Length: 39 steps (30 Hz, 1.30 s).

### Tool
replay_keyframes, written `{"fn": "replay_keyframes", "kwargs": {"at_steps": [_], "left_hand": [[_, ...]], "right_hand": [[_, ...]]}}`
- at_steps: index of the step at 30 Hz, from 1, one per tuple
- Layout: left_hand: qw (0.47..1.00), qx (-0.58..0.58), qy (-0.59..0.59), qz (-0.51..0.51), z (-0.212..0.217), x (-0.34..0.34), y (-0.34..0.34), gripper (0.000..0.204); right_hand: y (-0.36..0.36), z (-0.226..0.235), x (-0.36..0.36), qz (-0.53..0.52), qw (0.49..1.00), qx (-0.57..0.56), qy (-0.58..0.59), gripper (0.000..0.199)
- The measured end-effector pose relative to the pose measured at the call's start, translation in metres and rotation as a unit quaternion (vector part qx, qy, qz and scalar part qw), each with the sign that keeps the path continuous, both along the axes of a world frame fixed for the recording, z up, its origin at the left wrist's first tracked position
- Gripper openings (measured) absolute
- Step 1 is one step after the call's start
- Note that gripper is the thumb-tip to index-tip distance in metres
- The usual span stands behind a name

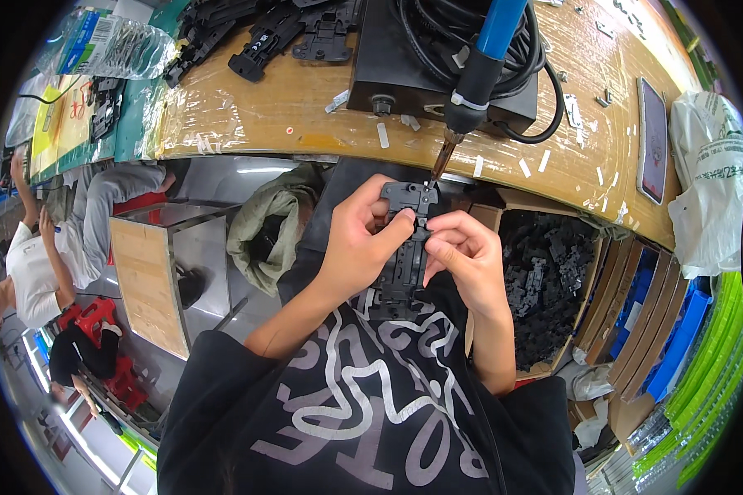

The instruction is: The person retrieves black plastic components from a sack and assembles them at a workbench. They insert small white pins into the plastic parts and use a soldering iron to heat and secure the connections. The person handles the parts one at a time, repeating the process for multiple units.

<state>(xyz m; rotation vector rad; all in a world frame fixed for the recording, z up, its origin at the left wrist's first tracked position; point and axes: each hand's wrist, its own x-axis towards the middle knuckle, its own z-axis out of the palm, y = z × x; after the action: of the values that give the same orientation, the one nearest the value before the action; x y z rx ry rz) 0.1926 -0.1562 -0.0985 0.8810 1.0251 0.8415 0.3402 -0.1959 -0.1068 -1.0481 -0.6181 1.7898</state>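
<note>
A long black plastic part (401, 272) with moulded slots and clips is held upright in front of my chest. My left hand (363, 235) grips its left side, the thumb pressed on its upper face. My right hand (468, 252) is closed at the opposite edge, thumb and forefinger pinched against the part; anything small between them is hidden. Just above the part's top end points the metal tip of a blue-handled soldering iron (470, 95). Whether the tip touches the plastic I cannot tell. Neither hand holds the iron.
The iron's black box (404, 82) and coiled cable stand on the wooden bench (248, 115), with black parts (264, 41) piled behind. A phone (652, 140) lies at right. Below the bench, a carton (582, 334) holds many black pieces. Other people sit at far left.
</note>
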Motion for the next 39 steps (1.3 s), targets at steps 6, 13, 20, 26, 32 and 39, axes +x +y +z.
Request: {"fn": "replay_keyframes", "kwargs": {"at_steps": [6,13,20,26,32,39], "left_hand": [[1.0,0.014,0.011,-0.013,0.003,-0.001,0.0,0.01],[1.0,0.005,0.011,-0.008,0.004,0.0,0.0,0.011],[1.0,0.007,0.017,-0.009,0.004,0.0,0.001,0.011],[1.0,-0.001,0.005,-0.008,0.008,0.0,0.002,0.011],[1.0,-0.007,0.008,-0.011,0.012,0.0,0.002,0.01],[1.0,-0.024,-0.003,-0.005,0.013,0.0,0.001,0.01]], "right_hand": [[-0.002,0.001,0.0,-0.008,1.0,0.01,0.009,0.014],[-0.001,0.002,0.0,-0.013,1.0,0.015,0.011,0.014],[0.0,0.004,0.0,-0.013,1.0,0.017,0.002,0.014],[0.0,0.006,-0.001,-0.016,1.0,0.014,0.006,0.014],[-0.001,0.006,-0.001,-0.02,1.0,0.009,0.016,0.014],[0.0,0.012,-0.002,-0.024,0.999,0.005,0.033,0.014]]}}
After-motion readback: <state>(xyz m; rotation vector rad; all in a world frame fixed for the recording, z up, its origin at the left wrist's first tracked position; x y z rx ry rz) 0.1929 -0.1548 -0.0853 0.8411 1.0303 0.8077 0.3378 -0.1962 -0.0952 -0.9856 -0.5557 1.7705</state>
